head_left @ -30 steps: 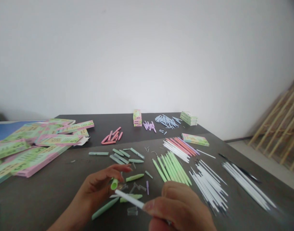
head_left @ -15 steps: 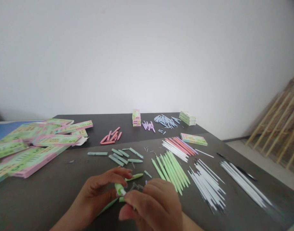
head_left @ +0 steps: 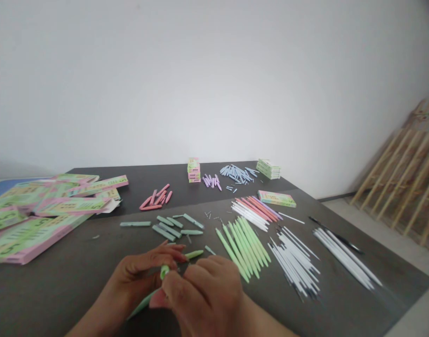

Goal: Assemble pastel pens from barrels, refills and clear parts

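Observation:
My left hand [head_left: 139,274] is closed, thumb and fingers pinching a short light-green pen barrel piece [head_left: 164,270] whose hollow end faces me. Fingers of my right hand [head_left: 205,290] are closed right against that piece; whatever they grip is hidden behind the knuckles. Beyond my hands lies another light-green pen piece [head_left: 194,254]. A darker green pen piece [head_left: 143,304] shows partly from under my left hand. Just right of my right hand, several light-green pen barrels [head_left: 245,248] lie side by side on the dark table.
White refills [head_left: 294,262] and longer white sticks [head_left: 344,260] lie right, with a black pen [head_left: 337,235]. Grey-green caps [head_left: 168,230], pink pieces [head_left: 157,199], purple pieces [head_left: 212,181] and blue pieces [head_left: 238,173] lie farther back. Printed boxes [head_left: 56,206] cover the left; another box [head_left: 276,198] lies right.
The right hand has moved left, closer over the light-green piece; the white bit seen between the hands is now hidden. The whole view has shifted slightly.

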`<state>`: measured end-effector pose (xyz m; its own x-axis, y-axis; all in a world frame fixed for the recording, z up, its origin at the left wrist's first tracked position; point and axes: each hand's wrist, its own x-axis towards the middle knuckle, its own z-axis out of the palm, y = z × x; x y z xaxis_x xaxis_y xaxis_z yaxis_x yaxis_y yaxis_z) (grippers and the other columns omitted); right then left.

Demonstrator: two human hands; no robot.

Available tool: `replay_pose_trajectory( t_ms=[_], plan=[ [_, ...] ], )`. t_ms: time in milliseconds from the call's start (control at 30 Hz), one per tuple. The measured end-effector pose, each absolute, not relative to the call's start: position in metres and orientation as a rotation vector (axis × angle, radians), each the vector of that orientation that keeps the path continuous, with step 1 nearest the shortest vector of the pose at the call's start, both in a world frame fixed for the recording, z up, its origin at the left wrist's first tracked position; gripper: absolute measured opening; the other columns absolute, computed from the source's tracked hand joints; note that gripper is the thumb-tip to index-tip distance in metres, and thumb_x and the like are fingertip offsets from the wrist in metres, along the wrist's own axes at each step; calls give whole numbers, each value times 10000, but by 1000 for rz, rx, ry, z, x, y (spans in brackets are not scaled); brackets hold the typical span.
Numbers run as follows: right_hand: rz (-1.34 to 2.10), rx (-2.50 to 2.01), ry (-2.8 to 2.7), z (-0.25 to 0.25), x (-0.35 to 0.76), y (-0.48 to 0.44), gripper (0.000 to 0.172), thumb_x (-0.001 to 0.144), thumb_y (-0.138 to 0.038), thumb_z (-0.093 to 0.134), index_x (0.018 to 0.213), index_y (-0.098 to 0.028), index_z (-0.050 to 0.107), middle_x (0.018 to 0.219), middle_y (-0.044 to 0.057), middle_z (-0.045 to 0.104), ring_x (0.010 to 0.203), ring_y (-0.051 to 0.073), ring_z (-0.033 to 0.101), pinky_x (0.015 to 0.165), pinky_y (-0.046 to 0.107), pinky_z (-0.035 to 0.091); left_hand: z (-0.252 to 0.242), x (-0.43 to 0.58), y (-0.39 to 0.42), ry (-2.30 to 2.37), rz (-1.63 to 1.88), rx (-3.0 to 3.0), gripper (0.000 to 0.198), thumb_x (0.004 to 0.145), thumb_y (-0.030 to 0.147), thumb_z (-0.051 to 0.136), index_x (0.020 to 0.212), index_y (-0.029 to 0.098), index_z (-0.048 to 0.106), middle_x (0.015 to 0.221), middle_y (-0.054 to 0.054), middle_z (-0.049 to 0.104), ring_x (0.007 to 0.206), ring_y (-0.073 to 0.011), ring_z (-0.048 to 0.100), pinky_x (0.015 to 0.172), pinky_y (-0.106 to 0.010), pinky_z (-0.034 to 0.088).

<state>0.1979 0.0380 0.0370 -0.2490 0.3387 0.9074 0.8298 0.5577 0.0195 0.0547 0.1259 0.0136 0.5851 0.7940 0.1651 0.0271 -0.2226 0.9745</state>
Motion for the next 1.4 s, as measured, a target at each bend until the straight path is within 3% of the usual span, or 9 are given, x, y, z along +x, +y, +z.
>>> replay_pose_trajectory(
  t_ms=[100,200,333,633,833,1067,1300,1400],
  plan=[
    [-445,-985,-1827,36,201,39,180,909,-284,466,795,-174,551,568,-29,581,521,109,543,497,245,337,15,55,125,711,716,1662,109,620,291,716,712,261,765,822,-35,742,943,-286,629,878,-355,457],
    [-67,-1076,-1765,37,209,43,222,924,-269,436,770,-184,570,624,-25,618,581,77,575,562,177,382,13,54,123,720,597,1657,154,670,324,685,779,246,761,732,-27,728,737,-234,645,699,-300,498],
    [148,-1130,-1673,38,217,46,248,915,-268,443,745,-179,600,645,-10,635,614,76,587,594,155,387,11,53,122,653,543,1673,183,698,361,666,687,192,736,592,-14,662,571,-158,575,565,-226,454],
    [413,-1210,-1700,49,231,47,212,882,-280,506,811,-189,684,717,-5,673,642,85,585,588,166,376,6,48,131,615,533,1739,184,769,354,612,759,186,685,653,0,625,579,-125,538,565,-215,431],
    [470,-1243,-1406,54,238,49,201,816,-293,572,709,-174,695,527,-43,547,466,66,406,447,182,283,8,48,129,582,490,1754,204,813,372,552,792,175,601,675,9,591,586,-109,512,533,-197,419],
    [438,-1218,-1058,59,279,63,248,742,-383,640,680,-150,698,513,-38,511,424,56,333,417,195,265,20,37,139,666,614,1674,225,812,377,550,711,177,542,619,44,564,526,-89,468,495,-187,383],
    [655,-1270,-1242,47,252,41,229,746,-373,636,699,-168,725,581,1,603,517,96,453,471,202,343,32,24,147,823,841,1526,250,840,350,518,662,175,520,569,73,511,489,-68,397,493,-178,337],
    [708,-1324,-1374,14,230,16,272,784,-381,588,680,-168,720,524,-8,568,471,86,415,431,193,300,33,24,148,825,860,1527,252,840,350,517,659,175,527,576,74,516,511,-71,409,506,-172,344]
  ],
)
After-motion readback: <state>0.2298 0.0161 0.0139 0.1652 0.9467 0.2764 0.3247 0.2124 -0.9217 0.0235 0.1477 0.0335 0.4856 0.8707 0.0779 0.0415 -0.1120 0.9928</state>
